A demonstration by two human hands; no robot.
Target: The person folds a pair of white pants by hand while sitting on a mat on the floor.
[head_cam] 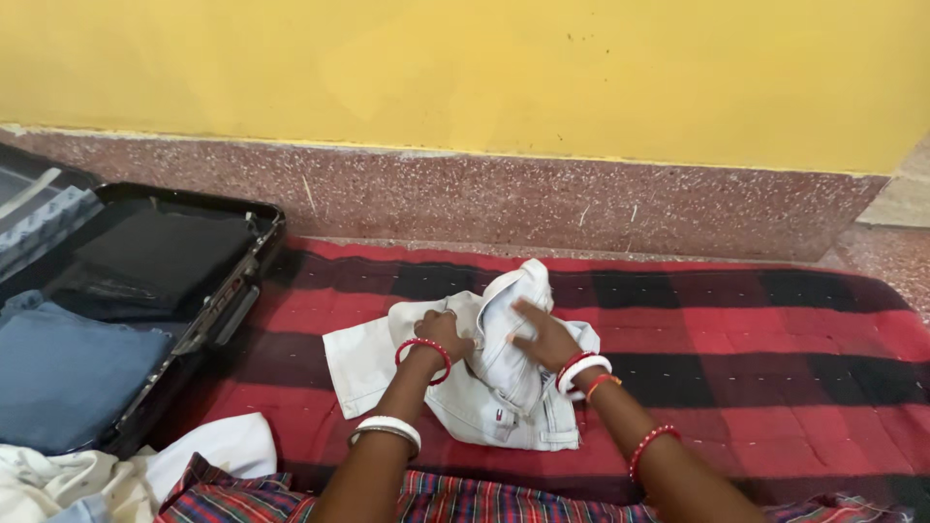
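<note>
A white denim garment (484,383) lies crumpled on a red and black checked blanket (756,339). My left hand (444,332) is closed on a fold of the garment near its left middle. Spread flat, my right hand (542,336) presses on the raised bundle of the same garment. Both wrists wear red and white bangles.
An open black suitcase (232,291) sits at the left, holding folded blue jeans (68,373) and dark clothes (160,257). White cloth (208,450) lies at the lower left. A yellow wall (484,68) with a speckled stone skirting (542,199) runs behind the blanket.
</note>
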